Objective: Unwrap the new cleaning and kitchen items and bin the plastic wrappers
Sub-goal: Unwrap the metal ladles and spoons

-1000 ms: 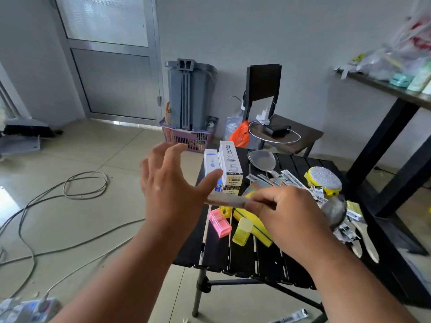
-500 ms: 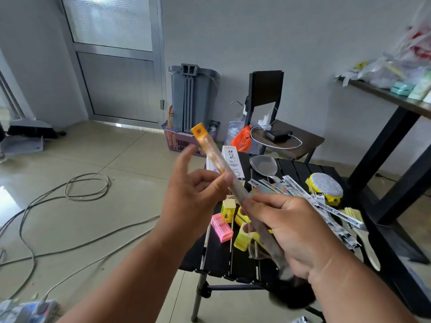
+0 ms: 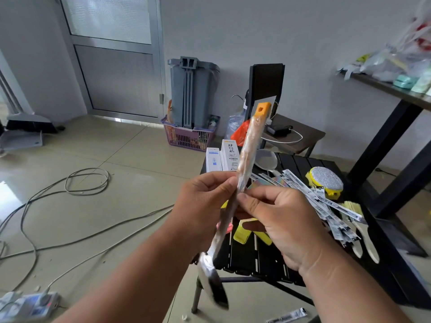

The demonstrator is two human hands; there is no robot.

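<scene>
Clear plastic wrap covers the long brush held tilted in front of the person, its orange handle end up and its dark, blurred head down near the worktop edge. The left hand pinches the wrapped shaft between thumb and fingers, and the right hand pinches it just beside, thumb tip against the plastic. Below them on the black slatted worktop lie yellow and pink clips, partly hidden. Farther back stand two white boxes, with a strainer beside them. To the right lie a heap of printed wrappers, a yellow scrubber and two wooden-handled brushes. Behind, a grey bin stands in a purple basket.
</scene>
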